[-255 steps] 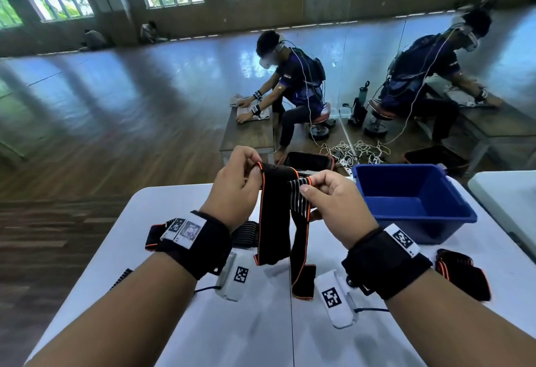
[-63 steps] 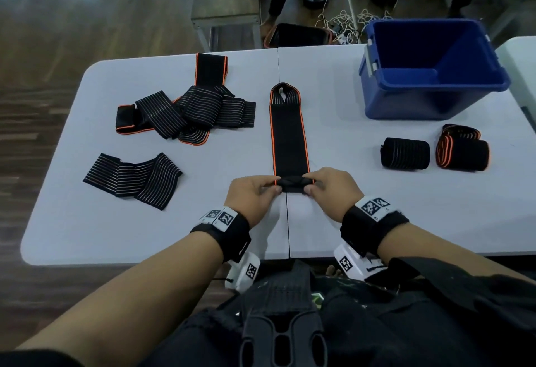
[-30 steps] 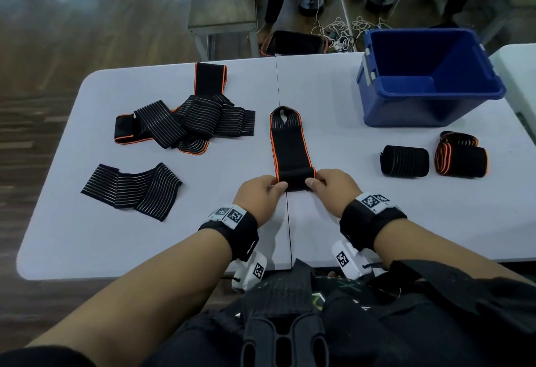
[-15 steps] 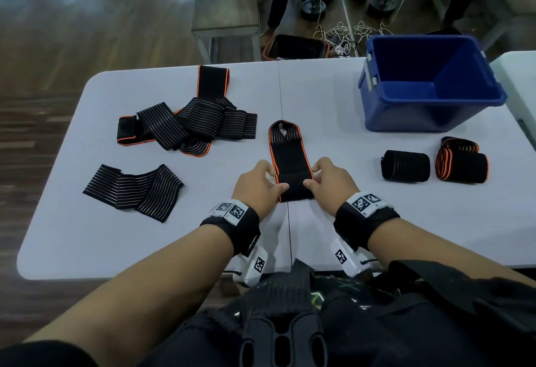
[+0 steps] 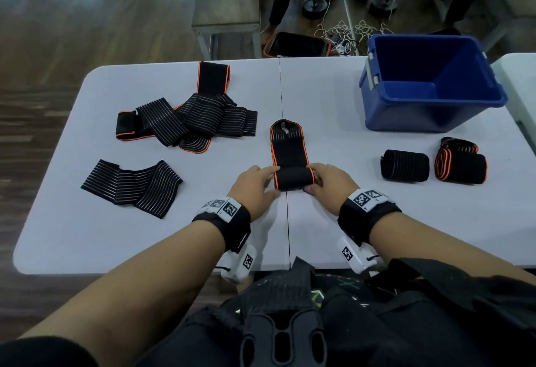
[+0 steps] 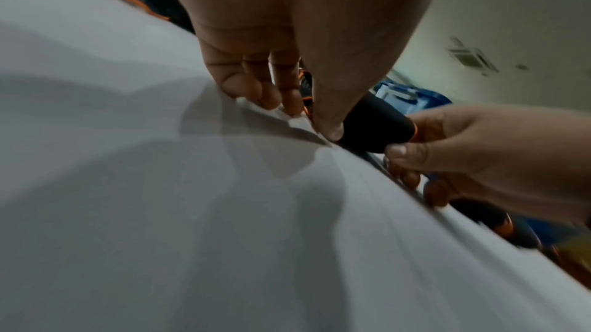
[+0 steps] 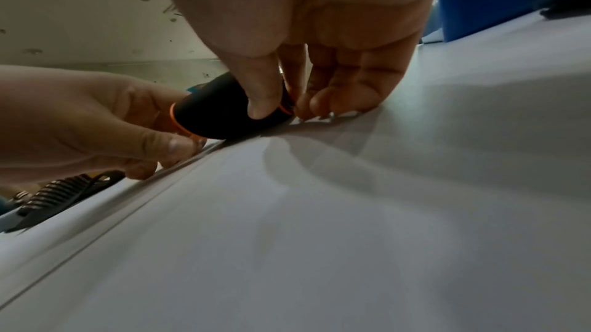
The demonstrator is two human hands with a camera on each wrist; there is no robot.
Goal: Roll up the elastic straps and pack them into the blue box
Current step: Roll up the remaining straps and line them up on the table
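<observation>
A black strap with orange edging [image 5: 288, 152] lies along the table's middle seam, its near end wound into a roll [image 5: 293, 178] [image 6: 374, 127] [image 7: 220, 115]. My left hand [image 5: 258, 185] [image 6: 288, 79] pinches the roll's left end and my right hand [image 5: 327, 182] [image 7: 303, 79] pinches its right end. The strap's far end lies flat, showing a striped inner face. The blue box [image 5: 429, 82] stands at the far right, nothing visible inside. Two finished rolls [image 5: 404, 165] [image 5: 461, 163] lie in front of the box.
A heap of unrolled striped straps [image 5: 188, 117] lies at the far left of the white table [image 5: 87, 236]. A single striped strap [image 5: 132, 185] lies nearer, at left. Beyond the table are a wooden bench [image 5: 226, 4], cables and a seated person.
The strap was held up in the air, then laid flat on the table. Over the last two seconds both hands have rolled it away from me, so the roll is thicker and the flat part shorter.
</observation>
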